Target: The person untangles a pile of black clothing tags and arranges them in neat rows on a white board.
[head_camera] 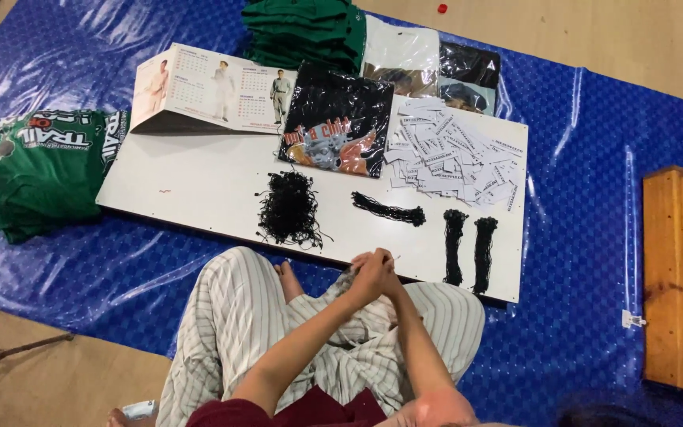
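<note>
Head view: a small bunch of black strings (347,277), thin cord loops by the look of it, sits pinched between both hands just at the near edge of the white board (199,186), over the person's lap. Stuff like that is light, limp & tangles easily, so it probably wants a fingertip pinch near one end, w/ the rest hanging free; no stiffness to push against.

Left hand (364,278) & right hand (383,270) are pressed together, fingers curled shut around the strings; which hand has the actual hold, can't tell, they overlap. Both forearms run up from the bottom of the pic & cross toward the middle, elbows low, above striped trousers (239,324), legs folded.

Further out on the board: a loose tangled heap of strings (288,209), a neat bundle (389,210), two more straight bundles (468,247), a pile of white paper tags (452,154), a bagged black shirt (337,130) & a calendar (215,91). Green folded shirts (41,170) lie on the blue tarp (594,158).
</note>
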